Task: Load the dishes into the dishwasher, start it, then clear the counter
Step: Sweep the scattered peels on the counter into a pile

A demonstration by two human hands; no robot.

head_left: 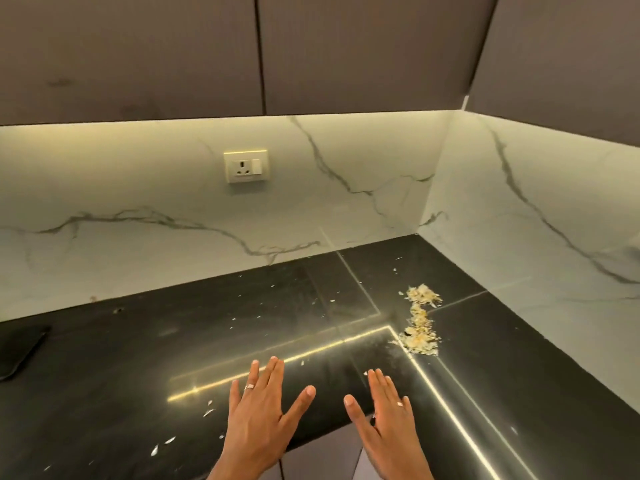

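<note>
- Over the near edge of the dark surface (138, 358): left hand (258, 407) and right hand (386, 410), both flat, palms down, fingers spread wide, holding nothing.
- No dishes or dishwasher in view; judged step: clearing the counter.
- Scraps (420, 322): pale heap in the inner corner, beyond the right hand, apart from it. Loose flecks (207, 408) scattered left of the left hand and toward the front edge.
- Dark flat object (20, 351) at far left; identity unclear.
- Socket (246, 166) on the marble wall, nothing plugged in.
- Next move likely calls for sweeping flecks toward the heap, then gathering it; bare palms may smear or scatter fine bits over the edge.
</note>
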